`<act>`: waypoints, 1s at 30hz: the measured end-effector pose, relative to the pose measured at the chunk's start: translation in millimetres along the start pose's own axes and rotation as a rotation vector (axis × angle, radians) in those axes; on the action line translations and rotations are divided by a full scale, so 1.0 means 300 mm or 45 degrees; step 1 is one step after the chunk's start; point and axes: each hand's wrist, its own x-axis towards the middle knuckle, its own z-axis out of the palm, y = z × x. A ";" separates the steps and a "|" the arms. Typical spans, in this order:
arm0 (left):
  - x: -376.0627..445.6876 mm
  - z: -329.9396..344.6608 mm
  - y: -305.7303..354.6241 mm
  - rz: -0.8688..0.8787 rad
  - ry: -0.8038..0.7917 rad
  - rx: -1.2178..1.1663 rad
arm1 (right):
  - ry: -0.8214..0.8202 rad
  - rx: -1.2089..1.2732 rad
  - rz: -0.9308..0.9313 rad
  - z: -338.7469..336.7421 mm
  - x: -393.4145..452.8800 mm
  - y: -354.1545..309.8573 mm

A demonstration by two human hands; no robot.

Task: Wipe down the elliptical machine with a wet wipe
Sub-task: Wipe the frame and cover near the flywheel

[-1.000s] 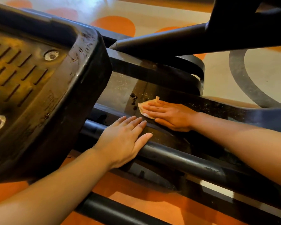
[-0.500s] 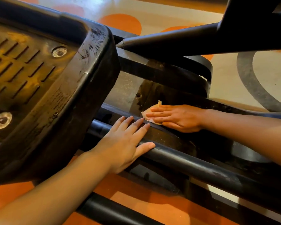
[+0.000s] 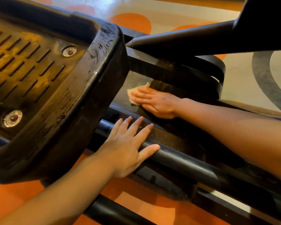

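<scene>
Two hands: right hand (image 3: 157,103) presses wet wipe (image 3: 134,93) flat; dusty rail (image 3: 136,78) runs far-left; left hand (image 3: 128,150) rests flat, nearer.

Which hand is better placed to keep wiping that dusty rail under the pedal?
The right hand. It already presses the wipe flat on the dusty rail, just beside the pedal. The left hand rests empty on the tube nearer the camera, acting only as a brace.
</scene>
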 end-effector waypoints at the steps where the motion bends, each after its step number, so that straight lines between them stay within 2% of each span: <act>1: 0.000 -0.003 0.000 0.002 -0.019 0.013 | -0.045 -0.012 -0.113 0.002 -0.019 0.000; 4: -0.001 -0.010 0.010 -0.006 -0.078 0.025 | -0.062 -0.093 -0.161 0.014 -0.029 0.011; 9: -0.001 -0.011 0.014 -0.002 -0.115 0.019 | 0.074 -0.016 0.225 -0.008 0.087 0.003; 12: 0.002 -0.013 0.008 0.016 -0.129 -0.003 | 0.121 0.077 0.333 -0.024 0.131 -0.001; 16: 0.002 -0.011 0.009 0.012 -0.146 -0.017 | 0.068 0.055 0.178 -0.025 0.080 -0.001; 21: 0.002 -0.016 0.017 0.001 -0.140 0.004 | -0.085 0.017 -0.200 0.013 -0.075 -0.010; 24: 0.000 -0.011 0.018 -0.017 -0.138 -0.018 | -0.148 0.020 -0.233 0.005 -0.078 -0.002; 26: -0.002 -0.006 0.021 -0.023 -0.127 -0.027 | -0.086 -0.019 -0.145 -0.016 -0.010 0.016; 30: 0.000 -0.006 0.023 -0.017 -0.120 -0.050 | 0.032 -0.041 0.193 -0.048 0.121 0.040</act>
